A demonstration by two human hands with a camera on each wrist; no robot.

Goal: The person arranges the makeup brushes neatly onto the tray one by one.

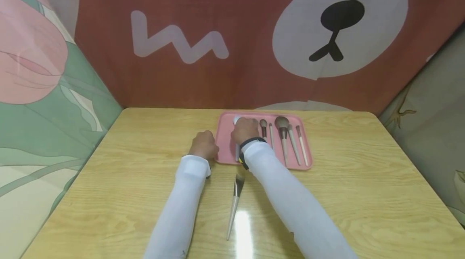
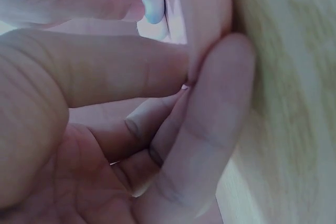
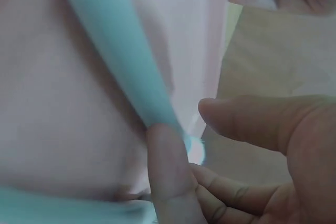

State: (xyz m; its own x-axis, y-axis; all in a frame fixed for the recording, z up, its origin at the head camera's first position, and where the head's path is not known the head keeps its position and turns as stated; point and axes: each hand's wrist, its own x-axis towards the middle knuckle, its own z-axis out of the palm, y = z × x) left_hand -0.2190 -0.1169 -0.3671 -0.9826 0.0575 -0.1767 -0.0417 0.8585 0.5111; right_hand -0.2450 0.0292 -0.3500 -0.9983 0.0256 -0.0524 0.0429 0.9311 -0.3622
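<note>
My left hand pinches the left rim of a pink tray between thumb and index finger, close up in the left wrist view. Over the tray's left part is my right hand. In the right wrist view its index fingertip touches a slim pale makeup brush near a whitish end, with the thumb held apart. That brush lies in the tray, partly hidden by the hand. Several other brushes, among them a large fluffy one, lie side by side to the right.
One makeup brush with a dark ferrule lies on the wooden table in front of the tray, between my forearms. Behind the table's back edge hangs a reddish-brown printed backdrop.
</note>
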